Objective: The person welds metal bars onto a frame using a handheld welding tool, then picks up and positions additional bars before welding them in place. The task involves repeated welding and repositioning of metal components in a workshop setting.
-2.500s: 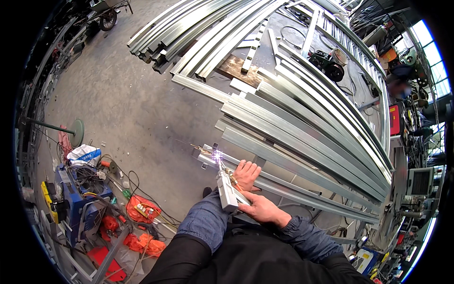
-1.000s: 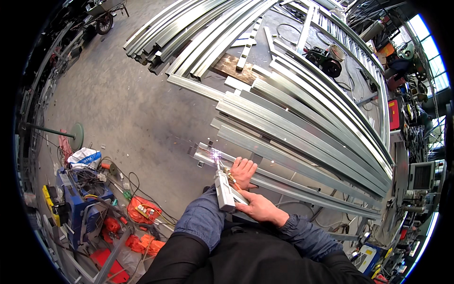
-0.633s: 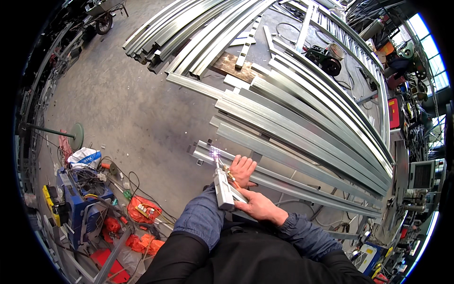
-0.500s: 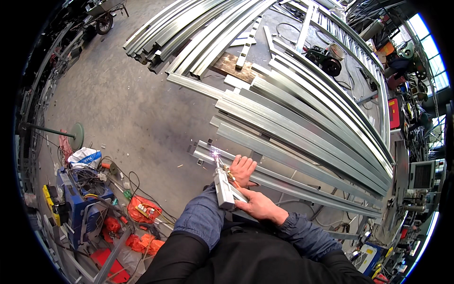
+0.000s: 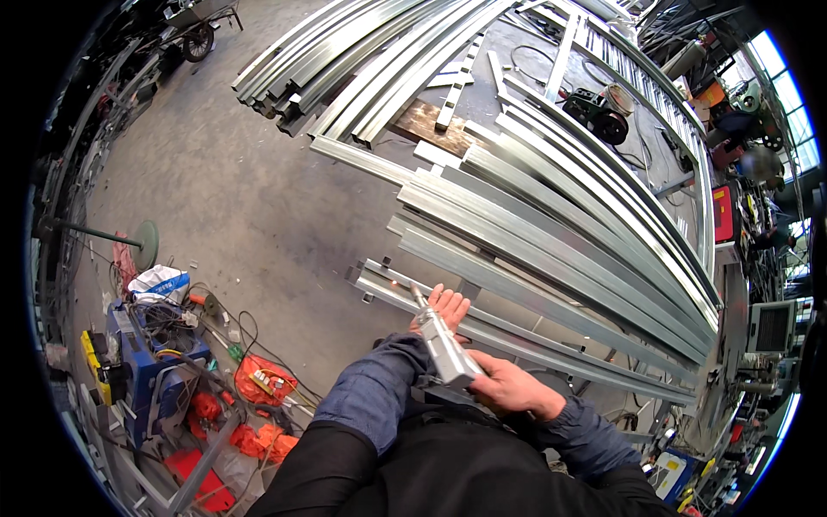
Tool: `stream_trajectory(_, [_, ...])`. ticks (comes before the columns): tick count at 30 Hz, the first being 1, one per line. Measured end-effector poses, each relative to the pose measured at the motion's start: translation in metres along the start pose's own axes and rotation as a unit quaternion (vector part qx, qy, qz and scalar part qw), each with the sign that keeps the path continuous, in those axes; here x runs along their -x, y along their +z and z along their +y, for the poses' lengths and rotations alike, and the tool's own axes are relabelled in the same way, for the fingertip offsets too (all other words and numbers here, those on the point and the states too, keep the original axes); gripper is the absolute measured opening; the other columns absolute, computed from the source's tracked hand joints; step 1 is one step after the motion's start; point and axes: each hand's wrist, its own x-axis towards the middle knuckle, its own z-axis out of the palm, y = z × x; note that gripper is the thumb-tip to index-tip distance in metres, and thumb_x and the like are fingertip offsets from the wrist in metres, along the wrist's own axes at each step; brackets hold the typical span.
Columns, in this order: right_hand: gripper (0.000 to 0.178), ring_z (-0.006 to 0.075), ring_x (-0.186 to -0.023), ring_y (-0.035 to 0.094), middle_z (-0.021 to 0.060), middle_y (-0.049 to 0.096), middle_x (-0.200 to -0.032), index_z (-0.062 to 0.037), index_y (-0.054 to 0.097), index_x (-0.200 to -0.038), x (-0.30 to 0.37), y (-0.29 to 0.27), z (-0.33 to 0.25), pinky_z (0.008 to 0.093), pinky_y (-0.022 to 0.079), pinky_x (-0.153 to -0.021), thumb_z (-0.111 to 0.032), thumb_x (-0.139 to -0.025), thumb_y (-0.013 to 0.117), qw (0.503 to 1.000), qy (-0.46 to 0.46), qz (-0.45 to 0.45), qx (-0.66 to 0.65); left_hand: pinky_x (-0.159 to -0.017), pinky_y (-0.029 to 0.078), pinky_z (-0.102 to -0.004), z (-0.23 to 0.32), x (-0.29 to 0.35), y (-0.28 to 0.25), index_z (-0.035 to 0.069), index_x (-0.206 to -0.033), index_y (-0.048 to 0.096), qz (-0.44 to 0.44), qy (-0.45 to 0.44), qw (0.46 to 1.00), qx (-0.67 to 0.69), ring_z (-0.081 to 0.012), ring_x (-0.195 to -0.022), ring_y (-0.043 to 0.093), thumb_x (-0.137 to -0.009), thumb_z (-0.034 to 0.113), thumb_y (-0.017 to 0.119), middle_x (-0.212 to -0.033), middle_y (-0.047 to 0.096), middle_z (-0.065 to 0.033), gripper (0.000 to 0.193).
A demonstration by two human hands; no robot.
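My right hand (image 5: 515,388) is closed round the rear of a grey, box-bodied welding torch (image 5: 450,353). The torch's thin nozzle points up and left, over a galvanised steel rail (image 5: 517,339) in front of me. A small orange glow shows on the rail near its left end, a little away from the nozzle tip. Beyond the torch, my left hand (image 5: 450,305) lies with its fingers stretched out over the rail; the torch hides part of its palm and wrist. Small metal tabs stick out at the rail's left end.
Long steel profiles (image 5: 551,258) lie side by side beyond the rail, with another stack (image 5: 345,52) farther off. On the left stand a blue machine (image 5: 155,370) with tangled cables and a green round-based stand (image 5: 146,245). Orange bags (image 5: 263,379) lie on the floor nearby.
The bright welding spark at the nozzle has gone out, leaving a glowing spot. My right hand and the torch have shifted right, away from the weld spot. My left hand remains over the rail.
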Motion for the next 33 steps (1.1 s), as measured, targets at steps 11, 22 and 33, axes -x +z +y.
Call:
stream_trajectory(11, [0.045,0.0204,-0.078,0.074,0.0089,0.071,-0.103,-0.0065,0.063,-0.129,-0.032,-0.141,-0.028,0.0354,0.061,-0.069,-0.048,-0.115,0.055,0.961,0.101,-0.15,-0.21,-0.086,0.063,-0.047,0.018,-0.037,-0.033,0.009,-0.126,0.074,-0.243,-0.069,0.961,0.114,-0.037,-0.106,0.077,-0.083,0.048,0.086,-0.117,0.078,-0.0172,0.059])
stream_trajectory(22, [0.056,0.0184,-0.071,0.072,0.0075,0.071,-0.095,-0.0129,0.064,-0.142,-0.157,-0.162,0.028,0.0349,0.061,-0.062,-0.059,-0.116,0.045,0.91,0.174,-0.262,-0.27,-0.097,0.055,-0.0401,0.013,-0.028,0.014,0.014,-0.101,0.075,-0.103,-0.052,0.989,0.09,-0.0257,-0.105,0.072,-0.076,0.039,0.088,-0.108,0.074,-0.0042,0.038])
stream_trajectory(33, [0.061,0.0167,-0.073,0.071,0.0061,0.069,-0.098,-0.0182,0.062,-0.149,-0.177,-0.177,0.048,0.0339,0.061,-0.063,-0.065,-0.113,0.046,0.888,0.177,-0.314,-0.287,-0.116,0.047,-0.0444,0.012,-0.032,0.006,0.012,-0.129,0.07,-0.168,-0.052,0.98,0.09,-0.0291,-0.135,0.059,-0.079,0.047,0.087,-0.137,0.066,-0.0102,0.063])
